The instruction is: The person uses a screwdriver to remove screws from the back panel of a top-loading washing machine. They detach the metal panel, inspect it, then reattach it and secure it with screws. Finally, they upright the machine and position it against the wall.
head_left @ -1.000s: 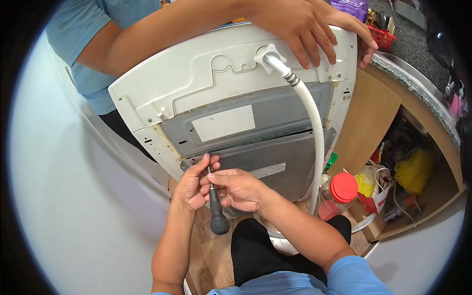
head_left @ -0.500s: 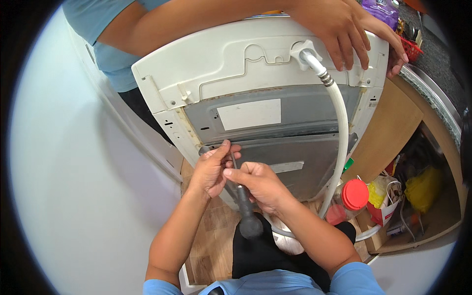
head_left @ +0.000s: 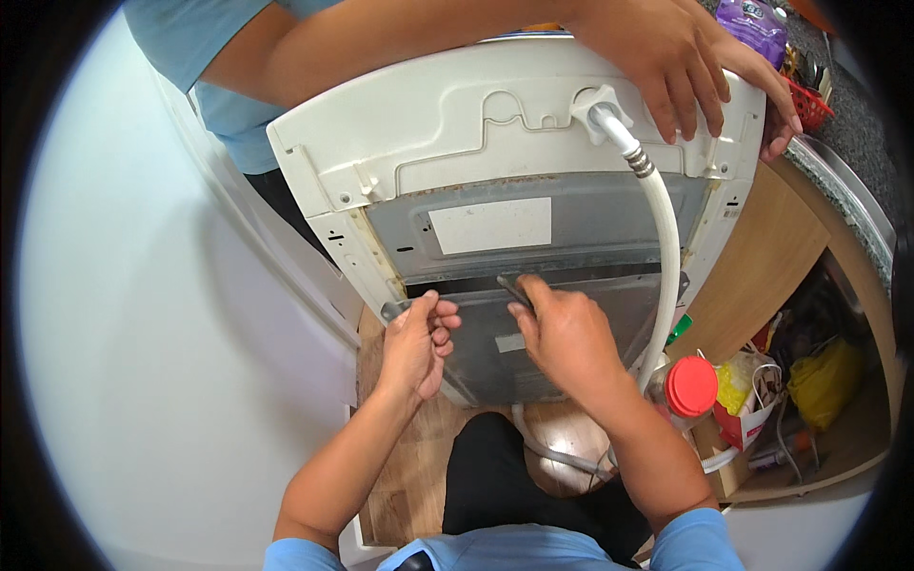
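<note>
Looking down, I am pinching the left edge of the grey metal back panel of the tilted white washing machine with my left hand, fingers curled shut on it. My right hand is gripping a dark tool shaft against the panel's top edge. Another person's hand is resting on the machine, beside the white hose.

tool handle hidden under right hand, co-worker's arm cut off above
</note>
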Demonstrator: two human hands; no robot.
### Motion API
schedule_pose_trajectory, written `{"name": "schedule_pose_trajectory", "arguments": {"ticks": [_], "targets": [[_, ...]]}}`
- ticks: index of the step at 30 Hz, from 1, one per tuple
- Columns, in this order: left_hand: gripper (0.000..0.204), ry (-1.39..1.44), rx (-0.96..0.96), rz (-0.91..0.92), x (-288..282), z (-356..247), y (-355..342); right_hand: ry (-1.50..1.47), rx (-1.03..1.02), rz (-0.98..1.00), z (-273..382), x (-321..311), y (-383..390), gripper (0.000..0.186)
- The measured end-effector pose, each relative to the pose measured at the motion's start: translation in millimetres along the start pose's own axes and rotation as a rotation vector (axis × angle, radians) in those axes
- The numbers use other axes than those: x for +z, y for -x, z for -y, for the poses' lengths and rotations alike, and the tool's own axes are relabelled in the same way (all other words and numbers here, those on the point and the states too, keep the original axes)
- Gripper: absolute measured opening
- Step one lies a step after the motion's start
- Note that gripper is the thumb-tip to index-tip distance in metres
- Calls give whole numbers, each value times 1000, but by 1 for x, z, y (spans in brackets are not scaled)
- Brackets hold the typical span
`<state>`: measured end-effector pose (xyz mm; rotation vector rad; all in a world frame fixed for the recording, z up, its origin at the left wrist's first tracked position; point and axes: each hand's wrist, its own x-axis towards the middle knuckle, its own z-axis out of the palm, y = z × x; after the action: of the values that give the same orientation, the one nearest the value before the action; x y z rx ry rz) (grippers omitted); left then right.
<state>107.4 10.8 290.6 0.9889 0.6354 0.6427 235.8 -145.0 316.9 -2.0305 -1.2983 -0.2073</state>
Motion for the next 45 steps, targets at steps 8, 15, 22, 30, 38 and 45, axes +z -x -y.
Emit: {"name": "schedule_pose_trajectory", "arguments": {"ticks": [8, 15, 22, 30, 38, 45], "targets": [[28, 2, -66, 9, -21, 11, 52, -50, -110, 34, 4, -2, 31, 18], [33, 102, -219, -4, -31, 15, 98, -22, -110, 119, 20, -18, 71, 22], [41, 279, -621, -68, -36, -14, 109, 0, -237, 141, 12, -16, 87, 31], [33, 119, -805, -92, -30, -23, 102, 105, -329, 197, 9, -29, 82, 33], [33, 371, -910, -49, -43, -18, 93, 80, -395, 227, 0, -28, 77, 35], [33, 413, -1005, -67, -35, -20, 100, 72, -400, 222, 6, -36, 74, 40]]}}
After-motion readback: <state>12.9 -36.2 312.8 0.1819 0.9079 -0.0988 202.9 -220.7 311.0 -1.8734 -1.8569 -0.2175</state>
